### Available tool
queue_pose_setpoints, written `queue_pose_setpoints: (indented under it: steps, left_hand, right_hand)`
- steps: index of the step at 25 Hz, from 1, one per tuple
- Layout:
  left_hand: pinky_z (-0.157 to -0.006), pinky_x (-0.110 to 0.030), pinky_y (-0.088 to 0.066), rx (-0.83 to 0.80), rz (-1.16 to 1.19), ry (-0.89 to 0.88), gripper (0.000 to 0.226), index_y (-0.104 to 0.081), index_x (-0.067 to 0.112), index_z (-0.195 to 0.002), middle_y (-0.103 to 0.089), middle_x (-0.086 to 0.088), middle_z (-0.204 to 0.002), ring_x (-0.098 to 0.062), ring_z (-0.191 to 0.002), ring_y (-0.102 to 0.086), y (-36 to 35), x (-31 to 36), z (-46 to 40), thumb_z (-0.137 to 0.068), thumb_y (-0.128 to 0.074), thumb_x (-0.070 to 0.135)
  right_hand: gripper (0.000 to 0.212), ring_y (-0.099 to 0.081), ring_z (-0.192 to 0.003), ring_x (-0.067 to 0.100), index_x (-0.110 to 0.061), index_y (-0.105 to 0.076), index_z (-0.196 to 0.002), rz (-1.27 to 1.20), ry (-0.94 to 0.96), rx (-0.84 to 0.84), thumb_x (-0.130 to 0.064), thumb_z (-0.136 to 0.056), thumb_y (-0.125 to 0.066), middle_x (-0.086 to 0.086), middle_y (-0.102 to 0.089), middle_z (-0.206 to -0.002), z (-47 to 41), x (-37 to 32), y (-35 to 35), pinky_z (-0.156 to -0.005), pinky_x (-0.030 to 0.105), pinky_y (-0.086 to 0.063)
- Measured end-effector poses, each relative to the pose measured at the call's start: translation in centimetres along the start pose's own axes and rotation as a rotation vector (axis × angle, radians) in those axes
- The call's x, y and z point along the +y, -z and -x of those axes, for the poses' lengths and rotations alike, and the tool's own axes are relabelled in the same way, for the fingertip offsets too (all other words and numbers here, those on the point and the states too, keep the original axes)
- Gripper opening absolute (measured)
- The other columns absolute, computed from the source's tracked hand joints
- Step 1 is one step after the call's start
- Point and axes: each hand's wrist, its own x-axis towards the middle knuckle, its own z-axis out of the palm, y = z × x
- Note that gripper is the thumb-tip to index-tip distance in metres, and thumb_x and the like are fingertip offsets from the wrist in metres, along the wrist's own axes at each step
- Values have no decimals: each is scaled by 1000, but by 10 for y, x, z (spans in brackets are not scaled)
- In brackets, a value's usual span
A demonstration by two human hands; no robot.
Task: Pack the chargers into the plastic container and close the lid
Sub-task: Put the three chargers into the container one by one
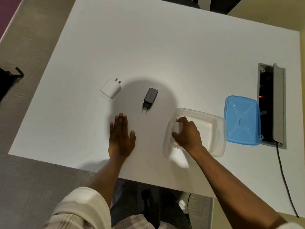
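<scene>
A clear plastic container (pixel 214 129) sits open on the white table, right of centre. My right hand (pixel 188 134) is inside its left part, closed around a small white charger (pixel 176 126) whose prongs point away from me. The blue lid (pixel 241 119) lies flat on the table just right of the container. A black charger (pixel 149 98) lies in the middle of the table, prongs toward me. A larger white charger (pixel 110 88) lies further left, prongs pointing away. My left hand (pixel 121 138) rests flat on the table, fingers together, just below and left of the black charger.
A recessed cable box (pixel 270 103) with an open grey flap is set in the table right of the lid, and a black cable (pixel 285 179) runs out of it toward me. The table's near edge (pixel 82 169) lies under my forearms. A dark bag (pixel 6 81) lies on the floor at left.
</scene>
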Motion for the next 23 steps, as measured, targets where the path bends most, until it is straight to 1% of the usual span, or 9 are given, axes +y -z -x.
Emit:
queue_pose_setpoints:
  steps: [3, 6, 8, 10, 12, 15, 17, 20, 23]
  left_hand:
    - [-127, -43, -9, 2, 0, 2, 71, -8, 11, -158, -7, -7, -168, -22, -155, -6, 0, -1, 0, -96, -28, 42]
    - [-127, -42, -7, 1, -2, -1, 72, -9, 10, -158, -6, -7, -167, -22, -155, -5, 0, 0, 0, -96, -26, 42]
    - [-127, -41, -6, -4, -11, 0, 72, -7, 10, -158, -3, -7, -168, -22, -155, -3, 0, 0, 0, -96, -25, 42]
    - [-127, -42, -6, -11, -16, 2, 72, -6, 10, -158, -2, -6, -168, -22, -155, -2, 0, 0, 0, -96, -24, 42]
    - [-127, -42, -7, -9, -20, 1, 72, -7, 9, -158, -3, -7, -167, -22, -155, -3, 0, 0, -1, -96, -25, 41]
    - [-127, -44, -10, -4, -56, 1, 71, -8, 8, -157, -7, -9, -167, -23, -155, -6, -1, -1, -1, -97, -27, 40]
    - [-126, -45, -13, 2, -59, -1, 71, -10, 7, -157, -9, -10, -167, -24, -155, -8, -1, 0, 0, -97, -30, 39]
    - [-126, -45, -14, 10, -60, -4, 71, -11, 8, -157, -10, -10, -167, -25, -154, -9, -1, 0, 0, -97, -31, 39]
    - [-126, -46, -16, 19, -46, -2, 70, -14, 8, -157, -12, -10, -167, -25, -155, -10, -1, -1, 0, -97, -31, 40]
  right_hand:
    - [56, -61, -83, 32, -27, -47, -130, 28, -17, 8, -34, -79, -68, 10, -53, -111, -2, -6, -8, -67, 33, -42]
    - [53, -50, -72, 26, -27, -45, -129, 30, -43, 28, -37, -81, -67, 7, -49, -108, -1, -10, -12, -64, 33, -42]
    - [56, -54, -76, 29, -28, -42, -132, 36, -41, 6, -38, -83, -67, 8, -50, -111, 3, -12, -9, -66, 34, -41]
    - [63, -62, -89, 34, -27, -36, -137, 55, -34, -9, -37, -83, -68, 9, -52, -114, 10, -14, 0, -69, 34, -41]
    - [65, -64, -92, 34, -27, -35, -139, 59, 17, 80, -34, -84, -68, 8, -55, -114, 17, -21, 17, -68, 34, -42]
    - [56, -65, -92, 20, -29, -41, -131, -55, 244, 223, -23, -83, -69, 1, -60, -113, 15, -48, 43, -71, 33, -52]
    - [53, -63, -96, 19, -24, -47, -128, -49, 453, 208, -9, -81, -66, 2, -62, -112, -3, -75, 53, -76, 34, -54]
    - [56, -56, -113, 29, -18, -53, -132, 226, 695, 63, 6, -81, -54, 8, -60, -125, -48, -113, 53, -88, 42, -51]
    - [51, -44, -134, 29, -20, -54, -136, 560, 896, -77, 2, -91, -51, 10, -50, -145, -87, -134, 40, -104, 43, -43]
